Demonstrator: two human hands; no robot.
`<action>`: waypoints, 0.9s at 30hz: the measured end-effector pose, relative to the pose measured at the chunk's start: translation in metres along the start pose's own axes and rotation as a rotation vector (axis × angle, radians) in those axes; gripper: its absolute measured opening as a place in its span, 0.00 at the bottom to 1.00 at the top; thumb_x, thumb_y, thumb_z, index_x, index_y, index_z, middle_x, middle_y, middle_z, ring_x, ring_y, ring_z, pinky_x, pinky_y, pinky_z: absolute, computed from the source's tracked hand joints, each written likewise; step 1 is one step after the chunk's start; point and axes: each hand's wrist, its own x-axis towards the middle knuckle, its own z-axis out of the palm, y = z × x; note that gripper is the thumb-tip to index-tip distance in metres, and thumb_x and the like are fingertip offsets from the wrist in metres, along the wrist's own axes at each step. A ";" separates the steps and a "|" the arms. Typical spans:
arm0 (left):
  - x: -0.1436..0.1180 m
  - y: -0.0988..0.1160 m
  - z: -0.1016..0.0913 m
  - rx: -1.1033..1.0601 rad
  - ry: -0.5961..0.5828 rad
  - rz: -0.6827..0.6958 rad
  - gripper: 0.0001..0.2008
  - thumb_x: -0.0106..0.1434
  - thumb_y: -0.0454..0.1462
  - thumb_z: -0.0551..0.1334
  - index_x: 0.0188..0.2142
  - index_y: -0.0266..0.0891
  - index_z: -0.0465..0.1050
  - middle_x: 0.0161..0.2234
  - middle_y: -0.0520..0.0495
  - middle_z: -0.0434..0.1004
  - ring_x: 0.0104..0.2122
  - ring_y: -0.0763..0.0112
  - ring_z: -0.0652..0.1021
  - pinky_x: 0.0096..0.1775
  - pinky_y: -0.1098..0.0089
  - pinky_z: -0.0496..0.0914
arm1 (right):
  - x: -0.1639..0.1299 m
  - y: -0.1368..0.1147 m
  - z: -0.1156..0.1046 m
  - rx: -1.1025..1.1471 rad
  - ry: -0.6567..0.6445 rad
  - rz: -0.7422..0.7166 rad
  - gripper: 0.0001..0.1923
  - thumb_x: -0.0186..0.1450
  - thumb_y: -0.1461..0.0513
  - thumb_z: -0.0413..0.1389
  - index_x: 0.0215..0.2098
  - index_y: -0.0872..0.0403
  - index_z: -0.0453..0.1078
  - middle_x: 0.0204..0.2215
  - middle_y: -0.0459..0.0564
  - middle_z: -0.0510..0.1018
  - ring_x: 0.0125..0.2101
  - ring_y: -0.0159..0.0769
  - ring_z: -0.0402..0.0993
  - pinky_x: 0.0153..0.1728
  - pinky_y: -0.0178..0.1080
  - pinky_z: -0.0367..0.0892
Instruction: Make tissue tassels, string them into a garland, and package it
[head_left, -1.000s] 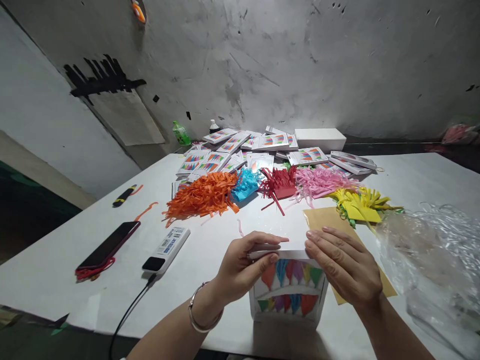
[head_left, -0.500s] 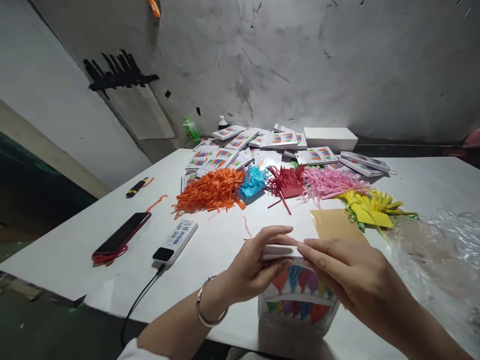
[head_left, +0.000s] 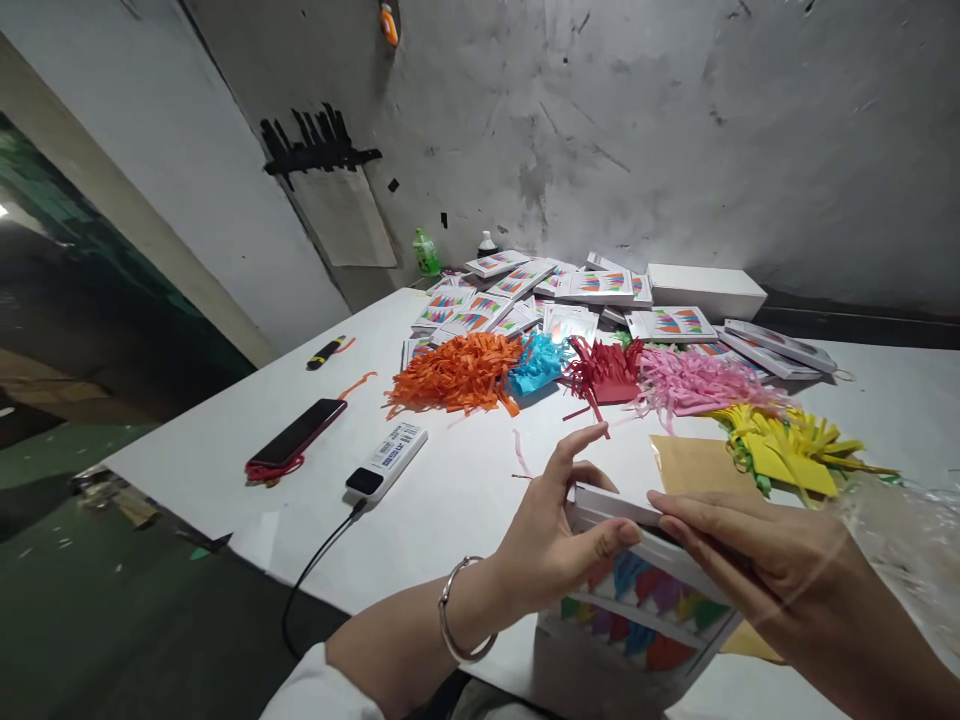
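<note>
Both hands hold a white printed packet (head_left: 645, 600) at near edge of worktop (head_left: 450, 480): left hand (head_left: 559, 540) pinching its top-left corner w/ index raised, right hand (head_left: 772, 575) fingers flat, pressed together over top-right, hiding that corner; packet btm cut off.

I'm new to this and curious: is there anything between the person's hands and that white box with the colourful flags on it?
Nothing visible. The left hand and right hand both rest directly on the top edge of the white box.
</note>
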 end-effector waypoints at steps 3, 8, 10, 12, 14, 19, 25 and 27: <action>-0.001 0.001 0.001 0.022 0.043 0.000 0.33 0.63 0.45 0.68 0.63 0.44 0.59 0.28 0.52 0.69 0.21 0.78 0.65 0.22 0.75 0.58 | 0.001 -0.002 -0.001 0.026 -0.044 0.015 0.15 0.70 0.61 0.55 0.52 0.44 0.78 0.37 0.48 0.86 0.30 0.38 0.84 0.28 0.31 0.79; -0.003 0.002 0.000 -0.034 -0.033 -0.001 0.37 0.63 0.43 0.67 0.66 0.44 0.52 0.34 0.48 0.72 0.23 0.76 0.69 0.23 0.76 0.63 | 0.001 0.004 -0.004 0.032 -0.085 -0.016 0.18 0.69 0.63 0.56 0.55 0.42 0.76 0.38 0.47 0.85 0.30 0.37 0.84 0.27 0.29 0.77; -0.004 0.003 0.000 -0.039 -0.057 0.043 0.38 0.64 0.42 0.66 0.67 0.44 0.50 0.38 0.45 0.74 0.28 0.72 0.73 0.27 0.75 0.67 | 0.001 0.008 -0.005 0.035 -0.113 -0.048 0.20 0.69 0.64 0.56 0.57 0.42 0.74 0.39 0.47 0.85 0.30 0.36 0.84 0.26 0.28 0.76; -0.005 0.002 0.001 -0.022 -0.044 0.103 0.37 0.64 0.42 0.66 0.67 0.45 0.50 0.40 0.44 0.74 0.35 0.68 0.76 0.36 0.70 0.72 | 0.002 0.009 -0.006 0.023 -0.124 -0.085 0.21 0.70 0.65 0.55 0.59 0.42 0.73 0.40 0.48 0.85 0.31 0.36 0.84 0.26 0.29 0.76; -0.005 0.002 0.004 -0.013 -0.001 0.119 0.36 0.65 0.42 0.67 0.67 0.46 0.51 0.41 0.44 0.75 0.40 0.65 0.76 0.41 0.68 0.73 | 0.003 0.007 -0.005 0.006 -0.133 -0.124 0.21 0.71 0.65 0.53 0.59 0.43 0.72 0.40 0.48 0.85 0.31 0.37 0.84 0.27 0.30 0.76; -0.003 -0.002 0.008 -0.044 0.086 0.068 0.32 0.65 0.46 0.67 0.63 0.46 0.56 0.37 0.47 0.73 0.36 0.69 0.75 0.30 0.76 0.69 | 0.001 0.004 -0.010 -0.001 -0.195 -0.087 0.19 0.73 0.62 0.52 0.59 0.45 0.72 0.41 0.51 0.84 0.34 0.37 0.84 0.30 0.31 0.77; -0.001 -0.003 0.003 0.231 0.153 0.307 0.15 0.69 0.39 0.63 0.54 0.46 0.67 0.37 0.47 0.74 0.35 0.69 0.75 0.34 0.71 0.70 | -0.015 0.017 -0.032 0.035 -0.275 0.085 0.15 0.72 0.61 0.54 0.54 0.44 0.76 0.37 0.47 0.85 0.32 0.36 0.83 0.30 0.31 0.73; 0.000 0.001 0.004 0.506 0.172 0.557 0.10 0.66 0.35 0.65 0.46 0.45 0.75 0.40 0.45 0.75 0.42 0.62 0.74 0.47 0.61 0.69 | -0.015 0.015 -0.033 0.060 -0.268 0.108 0.15 0.73 0.61 0.53 0.53 0.44 0.77 0.36 0.47 0.85 0.30 0.34 0.82 0.29 0.31 0.71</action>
